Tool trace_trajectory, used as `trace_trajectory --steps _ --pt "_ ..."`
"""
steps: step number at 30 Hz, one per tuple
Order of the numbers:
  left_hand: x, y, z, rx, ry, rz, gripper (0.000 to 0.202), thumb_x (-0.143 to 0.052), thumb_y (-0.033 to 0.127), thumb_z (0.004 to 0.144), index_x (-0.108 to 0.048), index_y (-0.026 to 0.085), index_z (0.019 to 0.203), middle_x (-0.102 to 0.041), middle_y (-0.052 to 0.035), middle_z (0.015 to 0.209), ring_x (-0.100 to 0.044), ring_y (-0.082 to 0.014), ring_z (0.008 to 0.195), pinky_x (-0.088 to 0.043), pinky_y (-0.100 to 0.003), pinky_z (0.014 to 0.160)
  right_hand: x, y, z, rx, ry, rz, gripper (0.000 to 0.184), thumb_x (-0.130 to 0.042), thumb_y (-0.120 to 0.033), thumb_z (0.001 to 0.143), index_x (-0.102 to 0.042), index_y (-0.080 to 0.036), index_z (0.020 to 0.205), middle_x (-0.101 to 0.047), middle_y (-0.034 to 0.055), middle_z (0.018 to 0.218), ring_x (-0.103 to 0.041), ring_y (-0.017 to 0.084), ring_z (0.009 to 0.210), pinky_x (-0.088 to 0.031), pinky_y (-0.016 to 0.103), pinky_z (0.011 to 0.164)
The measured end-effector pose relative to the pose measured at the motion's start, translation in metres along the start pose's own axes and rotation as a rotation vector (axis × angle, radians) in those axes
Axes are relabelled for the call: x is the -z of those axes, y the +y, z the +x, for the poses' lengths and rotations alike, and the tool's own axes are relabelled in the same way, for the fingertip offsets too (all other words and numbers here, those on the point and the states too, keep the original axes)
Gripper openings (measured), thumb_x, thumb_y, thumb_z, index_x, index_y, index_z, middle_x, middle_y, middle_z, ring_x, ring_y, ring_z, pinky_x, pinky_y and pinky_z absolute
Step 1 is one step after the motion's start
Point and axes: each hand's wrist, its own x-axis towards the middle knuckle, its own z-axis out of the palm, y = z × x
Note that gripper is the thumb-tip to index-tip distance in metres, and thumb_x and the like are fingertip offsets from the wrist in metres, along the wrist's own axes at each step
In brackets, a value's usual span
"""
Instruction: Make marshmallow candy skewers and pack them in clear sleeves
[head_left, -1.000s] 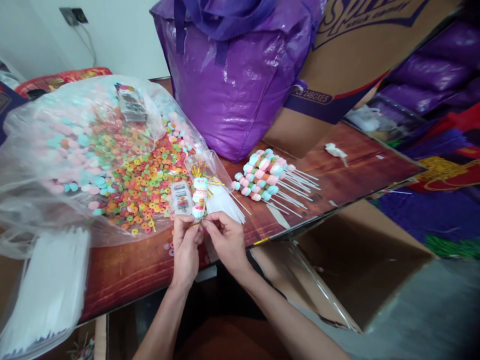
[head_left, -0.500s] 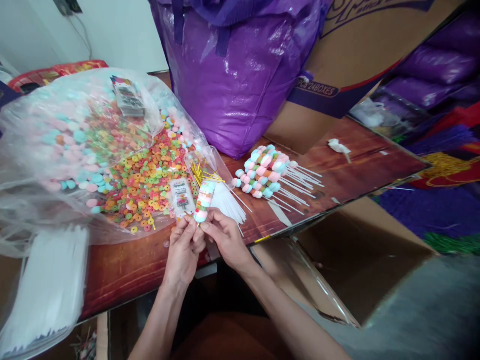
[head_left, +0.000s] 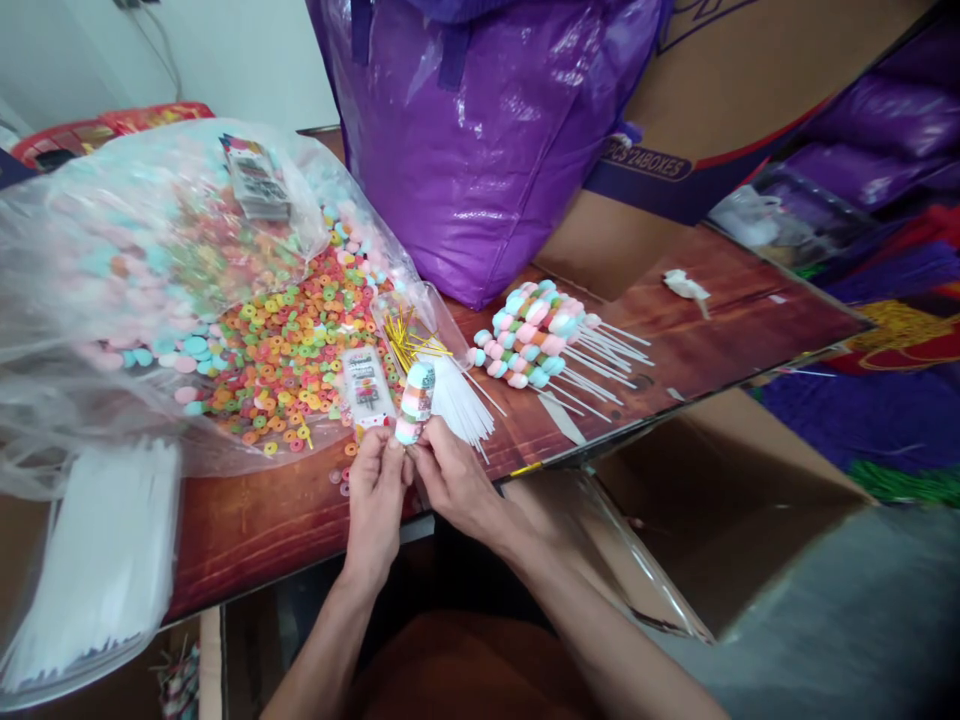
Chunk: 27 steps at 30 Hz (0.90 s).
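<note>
Well, my left hand (head_left: pixel 376 492) and right hand (head_left: pixel 456 484) are closed, pinching the candy (head_left: pixel 417 398) low down. White sticks (head_left: pixel 462 406) lie nearby.

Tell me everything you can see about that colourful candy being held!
The colourful candy is a plump stack of soft-looking bands: pale blue, pink, orange and green. Clear wrap with dark printing seems to cover it. Its top tilts slightly right in the picture, just left of the white sticks. The left grip and right grip meet at its bottom end, hiding what's below.
</note>
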Motion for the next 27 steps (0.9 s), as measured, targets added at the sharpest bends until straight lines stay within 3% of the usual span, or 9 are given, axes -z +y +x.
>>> trace_trajectory --steps 3,7,9,11,14,17,20,23,27 --pt "0.004 -0.003 0.000 0.015 -0.041 -0.021 0.031 -0.068 0.044 0.087 -0.058 0.016 0.077 -0.045 0.0048 0.063 -0.036 -0.0058 0.056 -0.032 -0.017 0.052 0.006 -0.004 0.002 -0.122 0.001 0.138 0.013 -0.046 -0.023 0.094 -0.041 -0.024 0.082 -0.051 -0.0025 0.071 -0.049 0.014 0.062 -0.038 0.026 0.059" --pt "0.004 0.001 0.006 0.196 -0.061 -0.207 0.031 -0.083 0.037 0.073 -0.064 0.016 0.086 -0.047 0.0060 0.062 -0.032 -0.0036 0.051 -0.028 -0.016 0.047 0.010 -0.001 0.001 -0.271 -0.037 0.375 0.019 -0.049 -0.030 0.095 -0.048 -0.023 0.078 -0.048 -0.0069 0.059 -0.048 0.011 0.052 -0.040 0.023 0.053" --pt "0.002 0.004 0.010 0.311 -0.051 -0.344 0.035 -0.089 0.032 0.064 -0.062 0.014 0.079 -0.043 0.0077 0.060 -0.028 -0.0019 0.048 -0.024 -0.014 0.044 0.010 0.002 -0.003 -0.204 0.018 0.314 0.020 -0.048 -0.029 0.097 -0.054 -0.022 0.080 -0.057 -0.0038 0.064 -0.054 0.012 0.058 -0.046 0.024 0.058" --pt "0.000 0.007 0.014 0.413 -0.037 -0.447 0.038 -0.093 0.026 0.059 -0.061 0.013 0.075 -0.040 0.0088 0.059 -0.028 -0.0007 0.047 -0.022 -0.013 0.042 0.009 0.006 -0.007 -0.056 0.107 0.169 0.023 -0.044 -0.025 0.099 -0.064 -0.021 0.090 -0.068 0.0027 0.081 -0.063 0.014 0.074 -0.052 0.027 0.070" --pt "-0.002 0.008 0.017 0.498 -0.032 -0.529 0.040 -0.094 0.020 0.055 -0.060 0.012 0.076 -0.041 0.0089 0.060 -0.031 0.0000 0.047 -0.023 -0.011 0.040 0.010 0.011 -0.011 0.168 0.183 -0.050 0.029 -0.042 -0.020 0.100 -0.070 -0.022 0.108 -0.072 0.0092 0.103 -0.067 0.018 0.095 -0.053 0.031 0.084" --pt "-0.004 0.007 0.015 0.563 -0.059 -0.587 0.040 -0.094 0.017 0.054 -0.060 0.012 0.076 -0.044 0.0084 0.062 -0.033 0.0006 0.047 -0.024 -0.009 0.039 0.013 0.013 -0.011 0.280 0.230 -0.182 0.025 -0.049 -0.019 0.098 -0.073 -0.023 0.103 -0.073 0.0096 0.098 -0.068 0.019 0.090 -0.053 0.032 0.080" --pt "-0.009 0.007 0.010 0.558 -0.075 -0.615 0.038 -0.092 0.019 0.058 -0.060 0.013 0.076 -0.046 0.0079 0.062 -0.037 -0.0002 0.048 -0.027 -0.010 0.040 0.016 0.010 -0.008 0.303 0.240 -0.237 0.022 -0.049 -0.019 0.098 -0.071 -0.022 0.093 -0.071 0.0096 0.089 -0.066 0.020 0.082 -0.051 0.033 0.075" --pt "-0.017 0.007 0.007 0.485 -0.086 -0.564 0.032 -0.089 0.026 0.066 -0.063 0.015 0.080 -0.055 0.0044 0.069 -0.050 -0.0050 0.058 -0.042 -0.015 0.050 0.016 0.001 -0.006 0.237 0.267 -0.249 0.025 -0.044 -0.018 0.098 -0.066 -0.020 0.087 -0.067 0.0094 0.081 -0.062 0.020 0.078 -0.049 0.034 0.073" --pt "-0.025 0.014 0.006 0.398 -0.202 -0.466 0.044 -0.074 0.057 0.077 -0.069 0.017 0.092 -0.066 -0.0048 0.089 -0.062 -0.0173 0.083 -0.054 -0.029 0.073 0.021 -0.013 -0.011 0.054 0.298 -0.071 0.020 -0.046 -0.020 0.097 -0.060 -0.021 0.084 -0.061 0.0048 0.077 -0.058 0.018 0.073 -0.048 0.031 0.069"
